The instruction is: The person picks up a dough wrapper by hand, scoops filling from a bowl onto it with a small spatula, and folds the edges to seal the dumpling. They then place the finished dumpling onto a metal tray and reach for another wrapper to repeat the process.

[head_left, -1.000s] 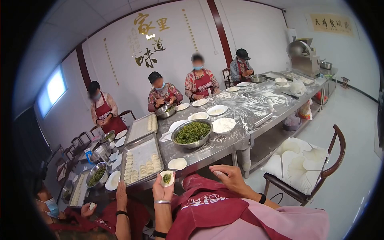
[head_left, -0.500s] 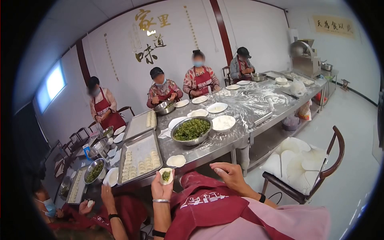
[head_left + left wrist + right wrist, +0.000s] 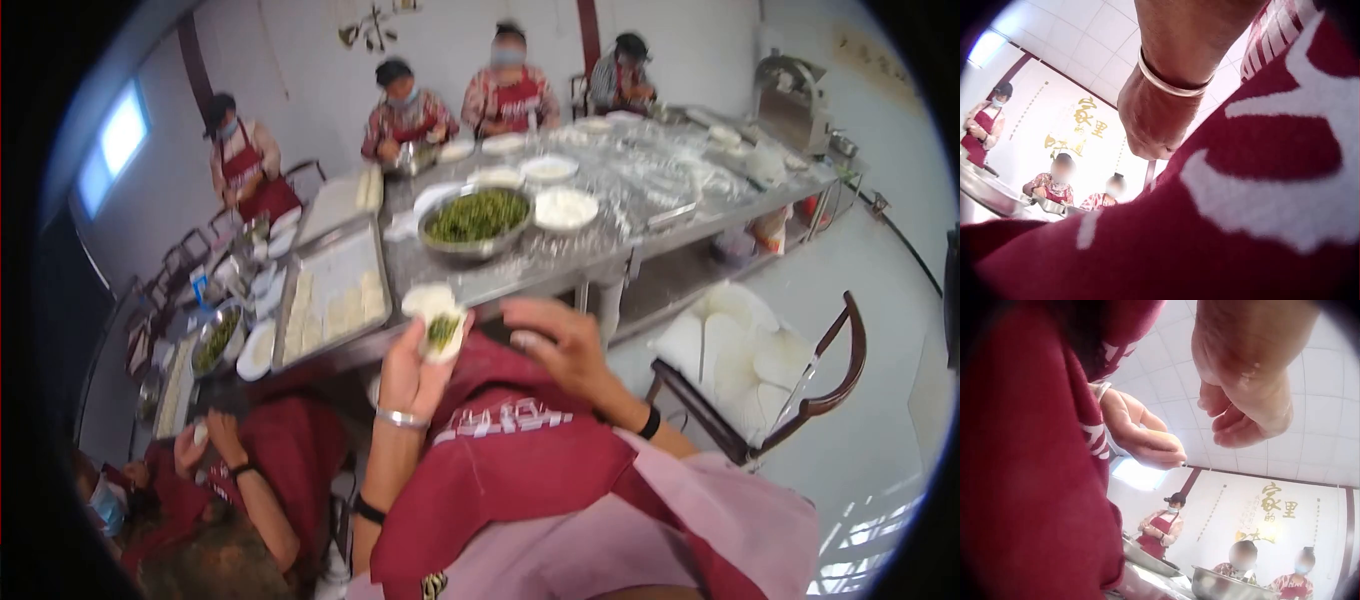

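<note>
My left hand [image 3: 414,375], a silver bangle at its wrist, holds a round dumpling wrapper [image 3: 455,347] with chopped green filling [image 3: 441,331] on its middle. The thumb lies along the wrapper's left side. In the right wrist view the left hand [image 3: 1141,434] shows from below with bent fingers, its wrapper hidden. To the right of the wrapper hovers my right hand [image 3: 560,345], holding nothing, its fingers loosely bent and pointing left. A bare wrapper [image 3: 428,297] lies on the table edge just beyond the filled one.
A steel bowl of green filling [image 3: 475,222] stands ahead beside a plate of flour [image 3: 566,209]. Left of it is a tray [image 3: 372,262] with rows of dumplings. A person in a red apron [image 3: 300,450] works close at my left; a chair [image 3: 735,380] stands at right.
The head view has tipped downward. My right hand has come in nearer the filled wrapper, which my left hand still holds. The neighbour's hands have come together around a small white piece.
</note>
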A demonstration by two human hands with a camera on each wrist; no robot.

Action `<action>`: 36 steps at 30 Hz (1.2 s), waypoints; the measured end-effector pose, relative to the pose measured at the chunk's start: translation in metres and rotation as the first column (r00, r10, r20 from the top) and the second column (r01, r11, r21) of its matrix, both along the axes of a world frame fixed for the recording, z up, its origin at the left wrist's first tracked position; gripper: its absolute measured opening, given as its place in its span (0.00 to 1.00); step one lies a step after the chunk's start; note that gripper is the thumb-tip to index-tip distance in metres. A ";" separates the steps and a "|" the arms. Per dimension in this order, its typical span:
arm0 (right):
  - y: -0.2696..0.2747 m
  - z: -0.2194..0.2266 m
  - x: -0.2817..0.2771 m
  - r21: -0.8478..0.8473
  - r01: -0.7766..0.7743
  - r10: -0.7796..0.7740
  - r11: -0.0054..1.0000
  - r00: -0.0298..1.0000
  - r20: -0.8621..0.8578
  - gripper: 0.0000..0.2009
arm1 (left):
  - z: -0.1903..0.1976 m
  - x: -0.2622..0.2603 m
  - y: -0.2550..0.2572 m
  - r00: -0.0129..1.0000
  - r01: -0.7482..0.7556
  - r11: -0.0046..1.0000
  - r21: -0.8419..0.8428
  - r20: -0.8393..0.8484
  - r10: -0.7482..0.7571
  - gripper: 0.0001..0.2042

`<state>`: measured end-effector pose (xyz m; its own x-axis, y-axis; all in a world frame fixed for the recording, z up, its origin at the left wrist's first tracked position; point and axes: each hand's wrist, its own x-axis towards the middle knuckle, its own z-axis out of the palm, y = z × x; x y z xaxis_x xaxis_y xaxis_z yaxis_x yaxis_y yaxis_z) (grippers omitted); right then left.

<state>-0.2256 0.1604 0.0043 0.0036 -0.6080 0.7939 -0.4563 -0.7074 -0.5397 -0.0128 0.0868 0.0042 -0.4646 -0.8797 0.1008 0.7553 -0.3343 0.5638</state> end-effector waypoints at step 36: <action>-0.046 0.007 0.038 -0.239 -0.055 0.065 0.970 0.997 0.038 0.09 | 0.018 -0.024 0.045 0.770 -0.134 0.850 -0.510 0.486 0.413 0.16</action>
<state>-0.1873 0.1149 0.0112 -0.0047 -0.4020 0.9156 -0.3882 -0.8431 -0.3722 -0.0367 0.1316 0.0221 -0.3026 -0.9065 0.2944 0.2746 0.2128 0.9377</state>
